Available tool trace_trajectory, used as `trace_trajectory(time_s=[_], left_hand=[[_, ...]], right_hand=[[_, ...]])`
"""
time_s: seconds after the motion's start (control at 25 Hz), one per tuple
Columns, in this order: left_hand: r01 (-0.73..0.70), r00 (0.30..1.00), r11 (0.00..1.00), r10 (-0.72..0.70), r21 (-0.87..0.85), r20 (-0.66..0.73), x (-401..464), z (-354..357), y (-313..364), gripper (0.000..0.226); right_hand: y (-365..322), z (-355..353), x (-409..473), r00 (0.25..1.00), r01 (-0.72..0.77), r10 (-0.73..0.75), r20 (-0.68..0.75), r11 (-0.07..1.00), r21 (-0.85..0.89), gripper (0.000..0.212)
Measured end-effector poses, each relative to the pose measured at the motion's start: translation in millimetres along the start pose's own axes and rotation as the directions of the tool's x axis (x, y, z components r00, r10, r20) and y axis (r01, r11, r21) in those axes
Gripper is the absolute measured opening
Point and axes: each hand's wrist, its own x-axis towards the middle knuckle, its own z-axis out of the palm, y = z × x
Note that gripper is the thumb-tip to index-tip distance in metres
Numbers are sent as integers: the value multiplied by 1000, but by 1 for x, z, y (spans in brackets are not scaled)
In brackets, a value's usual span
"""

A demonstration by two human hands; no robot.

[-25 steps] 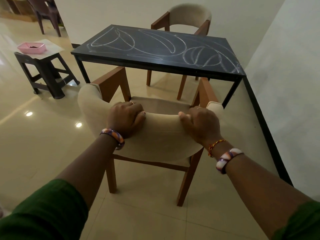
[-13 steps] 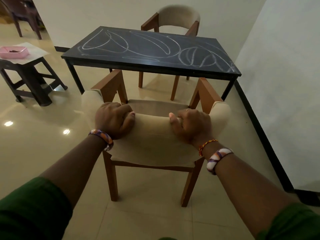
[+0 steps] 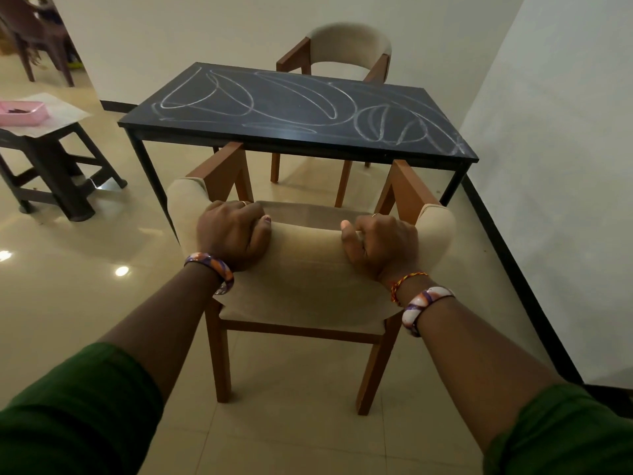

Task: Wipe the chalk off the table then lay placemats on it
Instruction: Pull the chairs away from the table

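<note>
A black table point(image 3: 281, 132) stands ahead, its top covered in looping white chalk lines point(image 3: 301, 97). In front of it is a wooden chair with a beige padded back point(image 3: 305, 265). My left hand point(image 3: 233, 234) grips the top of that backrest on the left. My right hand point(image 3: 383, 241) grips it on the right. The chair's wooden arms reach up to the table's near edge. No placemats or cloth are in sight.
A second beige chair point(image 3: 346, 46) sits at the table's far side. A dark plastic stool point(image 3: 51, 166) at left carries a pink tray point(image 3: 20, 113) on white paper. A white wall point(image 3: 548, 166) runs close along the right. The floor is glossy tile.
The chair has moved toward the table with both hands on its backrest; its arms now meet the table's near edge. My view has shifted right and closer.
</note>
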Motion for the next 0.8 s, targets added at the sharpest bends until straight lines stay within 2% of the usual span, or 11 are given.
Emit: trace_trajectory(time_s=[0.28,0.4,0.6,0.8], left_hand=[[-4,1000,999,5,32,-29,12,11,-3,48],[44,999,999,-44,24,-2,9,8,2,46],[189,981,980,-186,-67,58,3,0,17,29],[181,983,980,-178,-80,34,-8,-3,17,35]], right_hand=[[16,10,11,1000,1,-1,-8,1000,-20,62],[12,8,8,1000,-11,11,-13,1000,-2,62],[4,-1,3,998,-44,43,38,999,16,69],[-2,-4,-9,999,-43,43,3,999,20,66]])
